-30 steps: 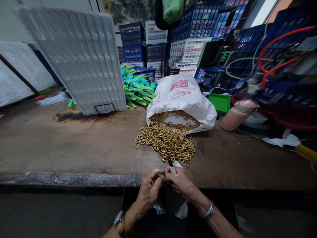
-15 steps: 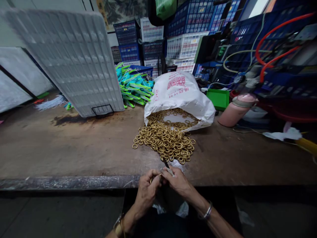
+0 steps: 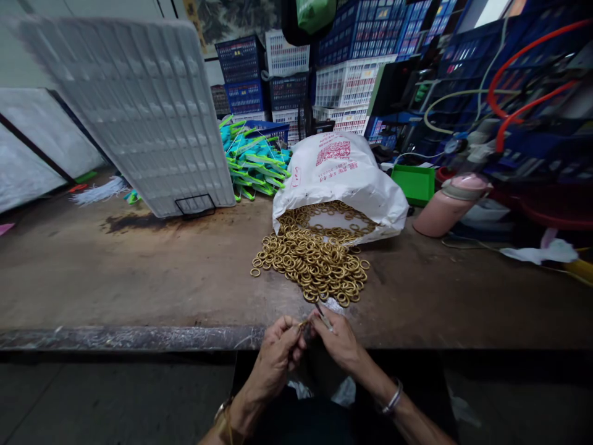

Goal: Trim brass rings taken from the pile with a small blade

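While L hand point(image 3: 278, 347) pinches a small brass ring point(image 3: 303, 324), fingertips pressed together, R hand point(image 3: 340, 341) is curled tight on a thin metal tool point(image 3: 323, 315), tip at the ring, above the worn bench point(image 3: 139, 278) edge. Round shiny ring pile point(image 3: 315, 266) spills from a crinkly white bag point(image 3: 343, 179) nearby.

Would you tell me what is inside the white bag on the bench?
The white bag has an open mouth showing gold-coloured rings, which spill into a pile on the bench. Whatever lies deeper is covered by its opaque upper side.
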Available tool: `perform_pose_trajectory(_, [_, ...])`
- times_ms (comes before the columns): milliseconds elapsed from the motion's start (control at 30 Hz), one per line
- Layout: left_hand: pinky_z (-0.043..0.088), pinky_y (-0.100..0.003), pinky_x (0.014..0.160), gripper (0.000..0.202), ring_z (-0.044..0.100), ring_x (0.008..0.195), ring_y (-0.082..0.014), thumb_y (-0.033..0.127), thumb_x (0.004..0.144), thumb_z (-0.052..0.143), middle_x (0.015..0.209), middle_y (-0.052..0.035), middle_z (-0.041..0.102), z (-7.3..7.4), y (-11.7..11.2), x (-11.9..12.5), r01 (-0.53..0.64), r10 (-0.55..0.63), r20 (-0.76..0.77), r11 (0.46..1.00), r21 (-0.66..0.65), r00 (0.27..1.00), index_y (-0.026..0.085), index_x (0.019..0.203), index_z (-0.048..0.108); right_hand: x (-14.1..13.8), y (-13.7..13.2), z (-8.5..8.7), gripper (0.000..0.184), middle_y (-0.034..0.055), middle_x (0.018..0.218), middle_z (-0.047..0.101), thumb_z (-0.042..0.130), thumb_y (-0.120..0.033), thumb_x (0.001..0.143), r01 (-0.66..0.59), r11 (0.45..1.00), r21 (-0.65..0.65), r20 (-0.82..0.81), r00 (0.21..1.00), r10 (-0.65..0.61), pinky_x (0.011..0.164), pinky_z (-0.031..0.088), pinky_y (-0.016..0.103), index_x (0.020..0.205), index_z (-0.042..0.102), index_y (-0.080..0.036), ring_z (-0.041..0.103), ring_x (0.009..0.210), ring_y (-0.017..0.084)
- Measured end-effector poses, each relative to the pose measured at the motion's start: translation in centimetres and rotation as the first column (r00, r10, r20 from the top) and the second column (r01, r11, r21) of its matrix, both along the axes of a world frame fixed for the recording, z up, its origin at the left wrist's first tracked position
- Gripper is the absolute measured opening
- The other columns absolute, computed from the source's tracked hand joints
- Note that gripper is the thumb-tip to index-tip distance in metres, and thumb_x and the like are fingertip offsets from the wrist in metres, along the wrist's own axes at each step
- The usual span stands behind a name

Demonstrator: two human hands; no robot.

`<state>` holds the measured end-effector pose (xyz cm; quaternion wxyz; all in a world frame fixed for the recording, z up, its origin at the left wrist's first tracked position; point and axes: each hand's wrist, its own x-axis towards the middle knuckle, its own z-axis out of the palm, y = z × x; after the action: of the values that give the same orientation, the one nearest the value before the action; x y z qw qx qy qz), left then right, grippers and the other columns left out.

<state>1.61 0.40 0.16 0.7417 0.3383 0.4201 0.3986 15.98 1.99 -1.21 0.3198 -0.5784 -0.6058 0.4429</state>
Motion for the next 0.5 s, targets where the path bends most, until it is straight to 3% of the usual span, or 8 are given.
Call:
perform_pose_trajectory(100, [0.017, -0.016, 0.037, 0.028, 0.03, 0.039, -0.0021, 0.043, 0.073, 0.055, 0.057, 0.0054, 0.046, -0.1, 0.0, 0.0, -0.021, 0.022, -0.048, 1.0, 0.022, 0.999, 0.017, 0.074, 0.044, 0.1, -0.6, 0.2, 0.013, -0.0036, 0.057, 0.047, 0.035, -0.016, 0.074, -0.131, 0.987, 0.098, 0.206, 0.972, 0.109, 0.054, 0.03, 0.021, 0.066, 0.045, -0.019, 0.043, 0.054, 0.01])
perform_pose_trajectory(200, [0.019, -0.016, 0.038, 0.031, 0.031, 0.04, -0.0025, 0.045, 0.073, 0.054, 0.056, 0.0051, 0.046, 0.3, 0.0, 0.1, -0.021, 0.028, -0.115, 0.998, 0.057, 0.993, 0.016, 0.07, 0.044, -0.1, -1.0, 0.4, 0.018, -0.0032, 0.06, 0.049, 0.034, -0.006, 0.064, -0.222, 0.969, 0.107, 0.331, 0.927, 0.176, 0.056, 0.029, 0.02, 0.071, 0.045, -0.02, 0.045, 0.056, 0.01])
perform_pose_trajectory(500, [0.023, -0.017, 0.04, 0.034, 0.032, 0.04, -0.0034, 0.047, 0.068, 0.057, 0.053, 0.0056, 0.047, 0.7, 0.0, 0.1, -0.057, 0.076, -0.163, 0.991, 0.12, 0.984, 0.017, 0.067, 0.042, 0.0, -1.2, -0.5, 0.023, -0.0007, 0.069, 0.055, 0.036, -0.006, 0.064, -0.307, 0.943, 0.132, 0.505, 0.839, 0.202, 0.058, 0.027, 0.023, 0.08, 0.045, -0.02, 0.049, 0.063, 0.013])
